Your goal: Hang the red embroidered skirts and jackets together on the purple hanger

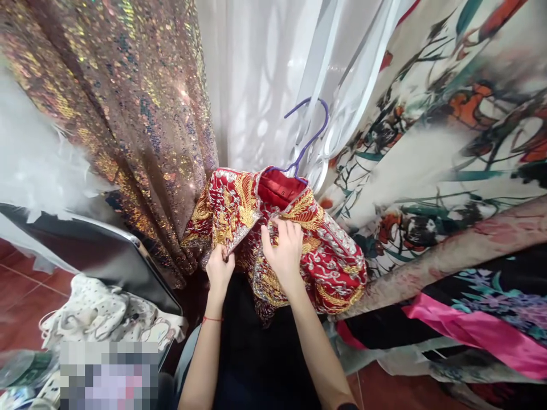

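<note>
The red embroidered jacket (pixel 273 239), thick with gold and silver thread, hangs on a purple hanger (pixel 305 142) right in front of me, its open front and red lining turned towards me, the hem bunched low on the right side. My left hand (pixel 220 267) has its grip closed on the silver-trimmed front edge of the left panel, pinching it between thumb and fingers low down, just under a gold phoenix pattern. My right hand (pixel 284 250) sits a little higher and just beside it, fingers curled onto the other front edge near the collar, its grip closed on the trim there, with the fingertips (pixel 277 223) meeting on the cloth. A thin red string circles my left wrist. The hanger's hook rises above the collar against a sheer white curtain (pixel 256 74) and a white curled metal grille (pixel 342 114) behind it. To the left of the jacket hangs a brown sequinned fabric (pixel 128 114) that glints in many colours, touching the jacket's left shoulder. To the right a pale printed cloth (pixel 448 114) with orange and teal flowers drapes close against the jacket, and below it lies a dark floral cloth with a bright pink satin band (pixel 470 333). At lower left a white dotted garment (pixel 98 313) lies heaped beside a dark panel, well apart from my hands, over a red tiled floor (pixel 17 307)
</note>
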Available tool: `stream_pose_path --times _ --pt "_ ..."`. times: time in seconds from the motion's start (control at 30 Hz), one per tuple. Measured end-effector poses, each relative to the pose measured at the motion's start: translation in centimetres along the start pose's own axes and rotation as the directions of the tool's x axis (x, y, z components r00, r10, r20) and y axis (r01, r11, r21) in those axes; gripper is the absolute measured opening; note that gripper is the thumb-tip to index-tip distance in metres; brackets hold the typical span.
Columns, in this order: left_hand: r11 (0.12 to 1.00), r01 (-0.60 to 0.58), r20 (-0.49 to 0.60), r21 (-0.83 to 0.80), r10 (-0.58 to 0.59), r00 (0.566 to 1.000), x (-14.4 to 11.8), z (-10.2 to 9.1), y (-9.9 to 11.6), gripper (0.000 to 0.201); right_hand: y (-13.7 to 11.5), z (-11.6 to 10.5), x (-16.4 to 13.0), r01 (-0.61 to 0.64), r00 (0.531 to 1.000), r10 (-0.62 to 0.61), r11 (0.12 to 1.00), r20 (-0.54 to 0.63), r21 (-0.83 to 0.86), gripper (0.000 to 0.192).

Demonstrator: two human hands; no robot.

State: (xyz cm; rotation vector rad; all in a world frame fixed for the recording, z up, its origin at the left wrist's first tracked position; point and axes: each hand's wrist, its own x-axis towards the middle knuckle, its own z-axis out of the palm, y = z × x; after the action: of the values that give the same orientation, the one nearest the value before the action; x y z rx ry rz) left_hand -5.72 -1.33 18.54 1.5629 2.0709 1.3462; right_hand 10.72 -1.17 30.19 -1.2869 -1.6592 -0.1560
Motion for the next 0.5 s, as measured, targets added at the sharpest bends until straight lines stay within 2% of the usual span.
stream_pose_path --times 0.1,0.23,0.3,0.37,0.43,0.5 --pt "0.999 -0.028 0.076 -0.019 0.029 0.997 -1.6 0.0 0.0 0.025 -1.1 0.6 0.6 -0.059 0.996 0.06 0.998 0.066 -0.029 0.045" --pt "0.996 -0.058 0.147 -0.066 0.068 0.987 -4.3 0.2 1.0 0.027 -1.8 1.3 0.5 -0.154 0.988 0.154 0.983 0.007 0.103 0.026" --pt "0.994 -0.064 0.161 -0.087 0.078 0.984 -5.5 0.2 1.6 0.027 -1.9 1.2 0.5 -0.207 0.978 0.211 0.961 0.002 0.185 0.035" --pt "0.991 -0.078 0.179 -0.111 0.097 0.979 -6.4 0.1 2.2 0.027 -2.0 0.8 0.7 -0.256 0.967 0.242 0.92 0.083 0.296 0.048" --pt "0.985 -0.099 0.207 -0.141 0.127 0.97 -6.9 -0.2 2.9 0.027 -2.2 0.0 1.1 -0.311 0.946 0.235 0.849 0.222 0.427 0.04" --pt "0.978 -0.121 0.24 -0.172 0.16 0.957 -7.1 -0.6 3.9 0.027 -2.7 -1.3 1.7 -0.342 0.923 0.173 0.774 0.343 0.532 0.031"
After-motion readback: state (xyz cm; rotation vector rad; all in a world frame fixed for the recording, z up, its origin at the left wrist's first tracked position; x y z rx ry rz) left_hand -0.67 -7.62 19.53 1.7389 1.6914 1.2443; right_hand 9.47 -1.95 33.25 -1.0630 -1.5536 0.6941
